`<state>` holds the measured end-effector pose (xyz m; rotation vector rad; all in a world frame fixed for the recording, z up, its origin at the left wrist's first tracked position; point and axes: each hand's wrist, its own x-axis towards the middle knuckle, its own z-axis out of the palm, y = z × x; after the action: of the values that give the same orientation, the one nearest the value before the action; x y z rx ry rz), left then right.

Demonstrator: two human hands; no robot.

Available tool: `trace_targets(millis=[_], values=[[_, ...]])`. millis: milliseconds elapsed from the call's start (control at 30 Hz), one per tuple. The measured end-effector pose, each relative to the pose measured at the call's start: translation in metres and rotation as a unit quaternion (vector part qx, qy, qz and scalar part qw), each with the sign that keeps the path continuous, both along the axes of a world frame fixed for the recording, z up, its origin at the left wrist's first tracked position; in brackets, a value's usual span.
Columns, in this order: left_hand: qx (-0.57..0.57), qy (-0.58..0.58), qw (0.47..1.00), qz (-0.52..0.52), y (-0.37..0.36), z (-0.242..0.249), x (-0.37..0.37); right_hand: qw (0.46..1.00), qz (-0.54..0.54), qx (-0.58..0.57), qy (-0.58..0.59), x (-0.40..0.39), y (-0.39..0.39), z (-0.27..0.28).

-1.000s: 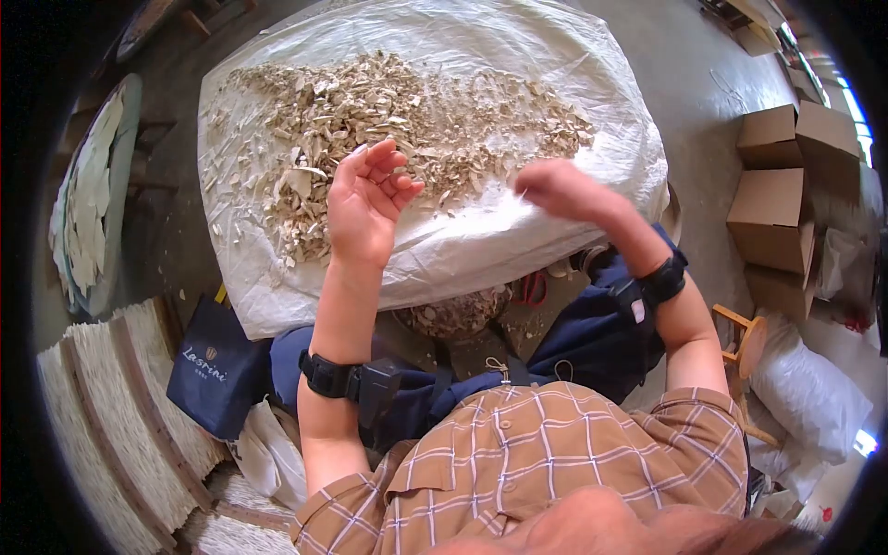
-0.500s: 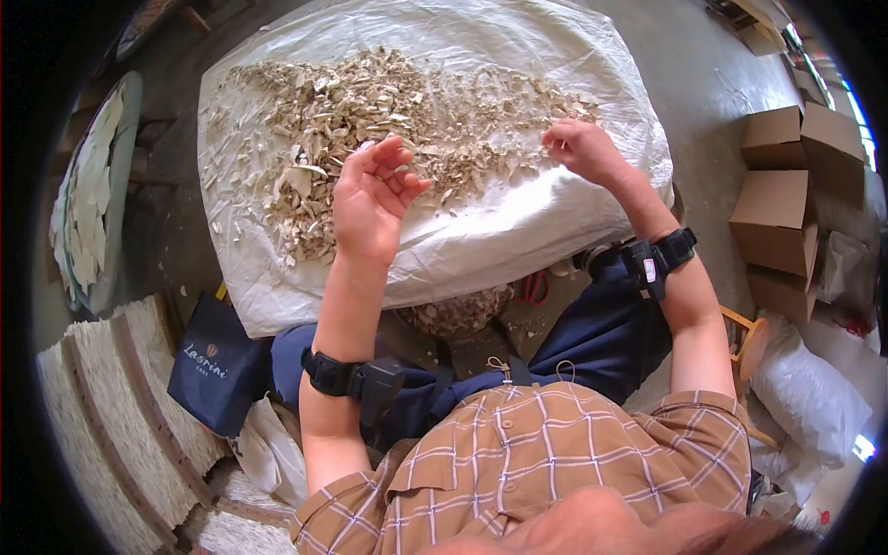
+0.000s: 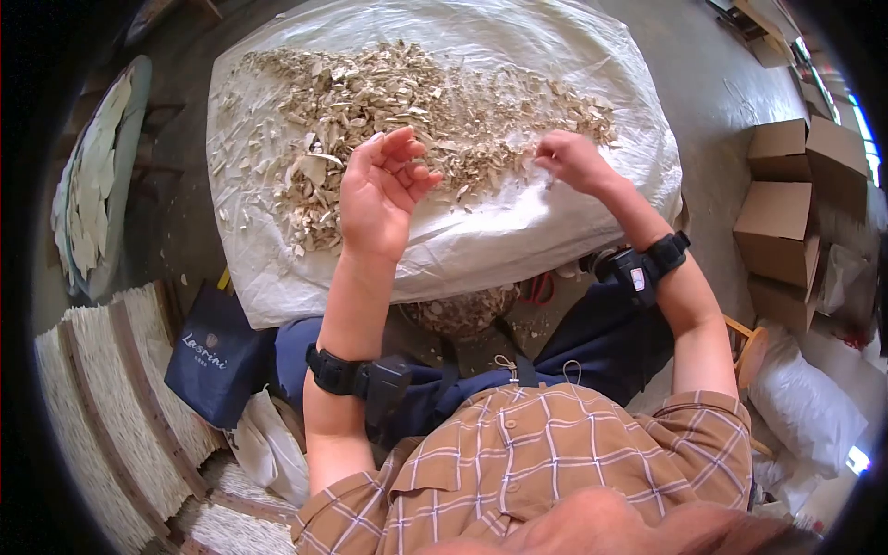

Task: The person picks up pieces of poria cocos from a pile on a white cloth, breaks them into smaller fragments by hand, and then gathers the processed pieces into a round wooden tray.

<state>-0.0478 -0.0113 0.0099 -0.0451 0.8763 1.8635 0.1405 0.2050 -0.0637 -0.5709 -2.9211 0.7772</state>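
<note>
A heap of pale, dry flakes and chips (image 3: 370,97) lies spread over a white sheet (image 3: 462,254) that covers the table. My left hand (image 3: 384,199) hovers above the near side of the heap, palm turned up. Its fingers are loosely curled and apart, and I see nothing held in it. Over the right part of the sheet, beside the finer crumbs (image 3: 518,116), is my right hand (image 3: 575,163). Its fingers are bent and pressed together. Whatever they hold, if anything, is too small to make out.
Below the table's near edge sits a container of flakes (image 3: 462,312), near a red-handled tool (image 3: 538,289). A dark blue bag (image 3: 215,356) stands at left. A round tray of pale sheets (image 3: 92,190) is farther left. Cardboard boxes (image 3: 775,211) and a white sack (image 3: 805,388) are at right.
My right hand has moved slightly left and toward me, its fingers drawn in more. My left hand stays palm up in about the same place. The view has shifted a little.
</note>
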Motion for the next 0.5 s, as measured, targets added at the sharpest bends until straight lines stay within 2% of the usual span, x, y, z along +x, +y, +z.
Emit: trace_targets(millis=[33, 67, 133, 333, 500], values=[[0.006, -0.007, 1.0, 0.002, -0.001, 0.0, -0.001, 0.99, -0.078, -0.1, -0.059, -0.001, 0.002, 0.009], [0.007, -0.009, 1.0, 0.004, -0.003, -0.001, -0.002, 0.946, -0.168, -0.268, -0.073, -0.002, -0.002, 0.026], [0.025, 0.005, 1.0, -0.003, -0.007, -0.003, -0.006, 0.931, -0.177, -0.315, -0.049, 0.0, 0.003, 0.032], [0.021, 0.001, 1.0, 0.01, -0.013, -0.001, -0.01, 0.905, -0.202, -0.373, 0.003, -0.01, 0.003, 0.033], [0.03, 0.005, 0.999, 0.01, -0.016, 0.004, -0.01, 0.921, -0.166, -0.349, -0.049, -0.01, 0.006, 0.035]])
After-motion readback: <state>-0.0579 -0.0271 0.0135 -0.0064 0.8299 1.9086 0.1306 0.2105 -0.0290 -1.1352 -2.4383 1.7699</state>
